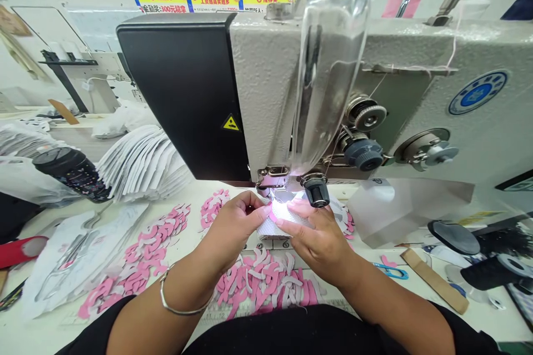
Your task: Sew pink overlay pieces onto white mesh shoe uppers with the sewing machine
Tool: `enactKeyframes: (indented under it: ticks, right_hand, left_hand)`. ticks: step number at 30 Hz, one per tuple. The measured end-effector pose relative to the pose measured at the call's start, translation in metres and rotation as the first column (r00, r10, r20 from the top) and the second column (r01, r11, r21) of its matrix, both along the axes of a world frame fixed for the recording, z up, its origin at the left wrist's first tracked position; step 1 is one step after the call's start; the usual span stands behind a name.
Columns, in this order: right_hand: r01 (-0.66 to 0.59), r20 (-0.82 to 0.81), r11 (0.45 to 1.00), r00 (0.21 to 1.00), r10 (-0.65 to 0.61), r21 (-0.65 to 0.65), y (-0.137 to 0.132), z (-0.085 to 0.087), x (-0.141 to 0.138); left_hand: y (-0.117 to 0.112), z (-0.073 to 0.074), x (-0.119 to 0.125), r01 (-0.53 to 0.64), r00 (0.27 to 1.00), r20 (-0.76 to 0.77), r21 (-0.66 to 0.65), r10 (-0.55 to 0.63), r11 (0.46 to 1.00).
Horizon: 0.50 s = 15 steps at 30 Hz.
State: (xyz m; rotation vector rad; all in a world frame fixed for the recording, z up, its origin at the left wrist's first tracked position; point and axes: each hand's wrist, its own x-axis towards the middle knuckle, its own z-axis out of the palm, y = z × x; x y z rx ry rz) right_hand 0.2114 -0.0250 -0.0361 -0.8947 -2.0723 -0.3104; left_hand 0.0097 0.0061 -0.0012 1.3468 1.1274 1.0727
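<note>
Both my hands meet under the head of a grey industrial sewing machine (pixel 416 94). My left hand (pixel 235 222) pinches the left edge of a small white mesh fabric piece (pixel 280 217) with a pink strip on it. My right hand (pixel 316 236) presses its fingers flat on the right side of the same piece. The piece lies lit beneath the presser foot (pixel 272 177); the needle itself is hidden by glare. A silver bracelet (pixel 183 302) circles my left wrist.
Pink and white cut shapes (pixel 141 258) lie scattered left and in a pile (pixel 266 283) near me. A fanned stack of white pieces (pixel 141 163) and a dark bottle (pixel 73 172) sit at left. Blue thread snips (pixel 391 270), a brown strip (pixel 435 280) and bobbins lie at right.
</note>
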Motion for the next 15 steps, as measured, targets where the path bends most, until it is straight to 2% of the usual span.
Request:
enactKeyframes:
  ticks: [4, 7, 10, 13, 15]
  right_hand:
    - [-0.014, -0.007, 1.0, 1.0, 0.014, -0.018, 0.001, 0.0, 0.0]
    - [-0.045, -0.04, 0.997, 0.998, 0.042, -0.067, 0.003, 0.005, 0.004]
    - [-0.106, -0.033, 0.972, 0.994, 0.102, -0.211, 0.009, 0.013, 0.011]
    - [-0.145, -0.032, 0.915, 0.989, 0.144, -0.377, 0.015, 0.022, 0.018]
    - [-0.165, -0.053, 0.891, 0.986, 0.157, -0.424, 0.019, 0.025, 0.021]
  left_hand:
    - [-0.001, 0.002, 0.002, 0.019, 0.996, 0.092, -0.039, -0.015, 0.999]
    - [-0.004, 0.006, 0.005, -0.009, 0.988, 0.149, -0.125, 0.028, 0.992]
    - [-0.005, 0.01, 0.011, -0.025, 0.986, 0.155, -0.196, 0.056, 0.98]
    - [-0.005, 0.015, 0.017, -0.065, 0.988, 0.121, -0.211, 0.092, 0.975]
    - [-0.004, 0.017, 0.019, -0.093, 0.987, 0.109, -0.22, 0.119, 0.971]
